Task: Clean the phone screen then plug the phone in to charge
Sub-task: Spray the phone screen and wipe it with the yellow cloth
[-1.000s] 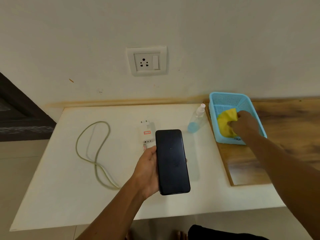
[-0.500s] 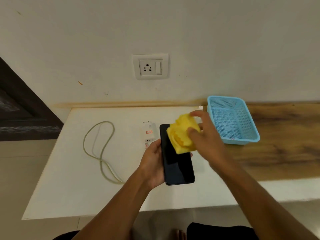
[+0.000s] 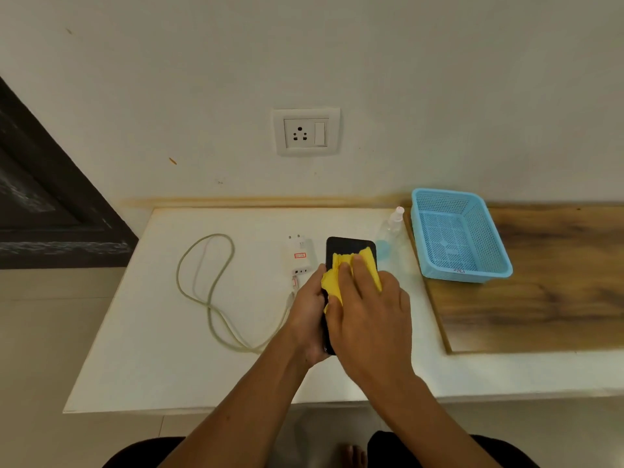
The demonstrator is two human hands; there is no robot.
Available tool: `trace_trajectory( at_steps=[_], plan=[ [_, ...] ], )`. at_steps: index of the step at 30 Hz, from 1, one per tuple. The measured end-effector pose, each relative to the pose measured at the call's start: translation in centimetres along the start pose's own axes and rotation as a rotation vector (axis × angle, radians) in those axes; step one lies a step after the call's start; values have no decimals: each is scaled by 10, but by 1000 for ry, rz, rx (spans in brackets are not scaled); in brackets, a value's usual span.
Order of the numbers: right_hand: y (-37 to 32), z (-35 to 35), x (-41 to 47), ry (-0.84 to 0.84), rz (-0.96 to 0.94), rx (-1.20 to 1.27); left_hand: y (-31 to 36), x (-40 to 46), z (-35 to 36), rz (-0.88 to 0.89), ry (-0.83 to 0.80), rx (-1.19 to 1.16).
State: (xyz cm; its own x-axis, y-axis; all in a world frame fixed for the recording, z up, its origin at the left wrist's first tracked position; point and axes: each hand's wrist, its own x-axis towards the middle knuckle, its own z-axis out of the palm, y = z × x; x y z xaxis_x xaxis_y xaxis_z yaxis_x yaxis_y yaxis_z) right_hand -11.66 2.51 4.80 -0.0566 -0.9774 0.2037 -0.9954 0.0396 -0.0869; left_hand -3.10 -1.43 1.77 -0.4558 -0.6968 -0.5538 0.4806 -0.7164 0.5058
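Over the middle of the tabletop, toward its front edge, the phone (image 3: 349,246) is up off the surface, screen facing up, cradled from beneath and along its left side by the left hand (image 3: 309,312), fingers curled round its edge. Only the top strip of dark screen and a sliver of the lower left corner show; everything else is covered. Down on the glass goes the right hand (image 3: 366,312), fingers laid out straight and flat, pressing the yellow cloth (image 3: 337,275) against the screen. Cloth is bunched, poking out past the fingertips and to the left of them, right against the left thumb.

Just left of the phone's top end, the white charger (image 3: 297,256) lies flat on the tabletop, prongs pointing to the back edge, a red-framed label on its face. From its near end the pale cable (image 3: 211,292) runs down under the left wrist, then swings out across the left half of the tabletop in a loose loop that crosses itself once.

Just right of the phone, a small spray bottle (image 3: 391,231) with clear blue liquid in it, white nozzle toward the back edge; whether it stands or lies I cannot tell. Beside it, at the back left corner of the wooden board (image 3: 540,298) covering the tabletop's right side, sits the blue mesh basket (image 3: 464,275).

Up on the wall, above the back edge, the white socket (image 3: 305,131) with its switch on the right
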Motion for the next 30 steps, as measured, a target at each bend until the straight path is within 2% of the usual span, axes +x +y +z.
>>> trace_trajectory(
  at_steps=[5,10,14,20,26,30],
  plan=[
    [5,5,-37,-26,-8,4,-4,5,-2,9,-70,-101],
    [15,22,-49,60,-112,10,-5,3,0,-6,-124,-197],
    [9,16,-23,65,-104,68,-1,2,0,-1,-51,-162],
    [-9,5,36,151,-61,55,4,-8,5,40,-63,-146],
    [-8,6,66,215,-8,102,-2,-4,6,54,18,-98],
    [-13,10,51,155,-47,173,-3,-2,5,19,17,-154]
  ],
)
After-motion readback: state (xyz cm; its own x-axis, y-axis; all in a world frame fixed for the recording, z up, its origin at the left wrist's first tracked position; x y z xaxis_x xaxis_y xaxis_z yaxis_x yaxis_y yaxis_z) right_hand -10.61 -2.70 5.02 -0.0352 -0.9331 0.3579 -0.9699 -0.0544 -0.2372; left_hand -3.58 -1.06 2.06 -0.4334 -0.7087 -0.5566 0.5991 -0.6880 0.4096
